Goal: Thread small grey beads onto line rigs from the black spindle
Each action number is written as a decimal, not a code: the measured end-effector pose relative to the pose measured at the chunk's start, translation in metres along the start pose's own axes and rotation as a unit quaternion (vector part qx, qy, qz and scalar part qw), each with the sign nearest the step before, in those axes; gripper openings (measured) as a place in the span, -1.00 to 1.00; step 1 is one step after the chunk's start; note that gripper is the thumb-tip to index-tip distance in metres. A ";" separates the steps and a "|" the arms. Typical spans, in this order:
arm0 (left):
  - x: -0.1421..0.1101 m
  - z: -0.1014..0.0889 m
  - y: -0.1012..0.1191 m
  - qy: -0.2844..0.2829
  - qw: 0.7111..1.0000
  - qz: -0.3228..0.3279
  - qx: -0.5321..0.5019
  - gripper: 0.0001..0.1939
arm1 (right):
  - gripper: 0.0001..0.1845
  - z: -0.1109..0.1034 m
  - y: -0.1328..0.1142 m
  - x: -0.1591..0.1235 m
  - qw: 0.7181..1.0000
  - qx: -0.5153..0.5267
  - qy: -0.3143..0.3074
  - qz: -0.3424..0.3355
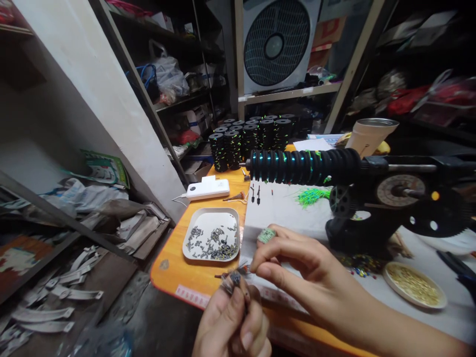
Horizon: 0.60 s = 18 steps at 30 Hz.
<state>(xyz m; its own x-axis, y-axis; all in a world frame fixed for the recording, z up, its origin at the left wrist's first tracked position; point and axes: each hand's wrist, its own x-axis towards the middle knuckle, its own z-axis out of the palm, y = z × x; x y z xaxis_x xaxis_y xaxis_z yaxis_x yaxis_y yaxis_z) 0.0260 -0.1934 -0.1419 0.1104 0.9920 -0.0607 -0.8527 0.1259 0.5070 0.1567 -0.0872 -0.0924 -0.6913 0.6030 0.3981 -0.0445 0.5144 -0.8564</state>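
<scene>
Orange wooden table, pretty loaded. There's a white tray on it, white power bank just behind the tray, bunch of black rolls standing farther back from it, pale sheet spread to its right, pinkish strip in front.

box fan, upright on rear shelf | whitish plastic bag, on left rack | beige cup

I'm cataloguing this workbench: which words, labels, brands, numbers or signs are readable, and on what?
No text reads with certainty.
Orange-brown carton: one large letter, perhaps "P" or "D".
Pink-and-white strip: marks blurred.
White device: marks too small.
Beige cup: mark too small.
Round dial: marks unreadable.
Green packet: print unreadable.
</scene>
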 end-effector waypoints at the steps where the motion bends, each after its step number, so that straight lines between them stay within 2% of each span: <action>1: 0.000 0.000 0.000 -0.006 1.000 -0.002 -0.002 -0.80 | -0.85 0.000 0.000 0.000 1.000 -0.002 0.000 0.000; 9: 0.002 -0.008 -0.001 -0.065 0.998 -0.010 -0.008 -0.81 | -0.87 -0.001 0.001 -0.002 1.000 0.006 -0.009 0.020; 18: 0.002 -0.005 0.000 -0.050 0.998 -0.032 -0.003 -0.75 | -0.84 -0.001 -0.005 -0.001 0.999 0.032 -0.034 0.022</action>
<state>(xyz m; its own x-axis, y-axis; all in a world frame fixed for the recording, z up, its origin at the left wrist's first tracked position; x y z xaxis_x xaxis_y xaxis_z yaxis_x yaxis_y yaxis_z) 0.0239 -0.1913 -0.1459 0.2146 0.9767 -0.0072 -0.8457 0.1896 0.4988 0.1583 -0.0903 -0.0880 -0.7412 0.5804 0.3372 -0.0572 0.4460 -0.8932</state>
